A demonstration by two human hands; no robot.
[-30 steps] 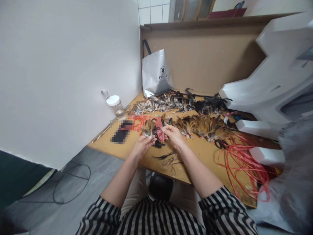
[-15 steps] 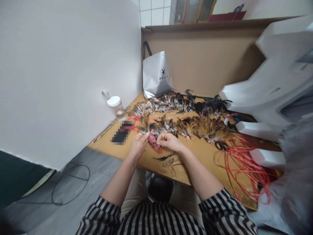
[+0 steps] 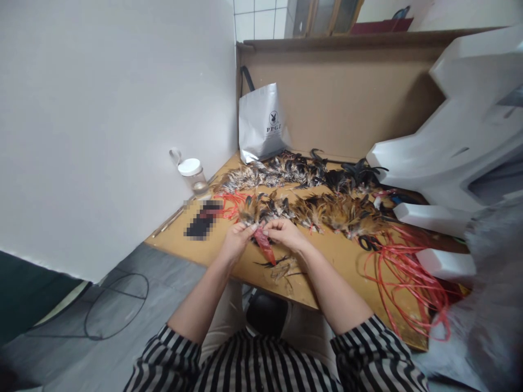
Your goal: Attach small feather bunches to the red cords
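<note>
A piece of red plastic strip (image 3: 266,250) hangs down between my two hands over the front part of the wooden table. My left hand (image 3: 239,238) pinches the feather bundle's pale end, close to the top of the strip. The fingers of my right hand (image 3: 281,233) are closed on the red strip from the other side. Brown feathers (image 3: 250,209) stand up just beyond my fingertips. Behind lie a row of brown feather bundles (image 3: 322,209) and a farther row of darker ones (image 3: 294,170). Loose dark feathers (image 3: 281,268) lie below my right hand.
Long red strips (image 3: 408,272) spill over the table's right side beside black scissors (image 3: 369,243). A white-lidded jar (image 3: 194,175) and a blurred dark object (image 3: 202,220) are at left. A silver bag (image 3: 261,128) stands behind, white foam (image 3: 425,158) at right.
The red piece, bunched up before, now hangs longer and points down toward the front edge. My right hand has shifted slightly left, closer to my left hand.
</note>
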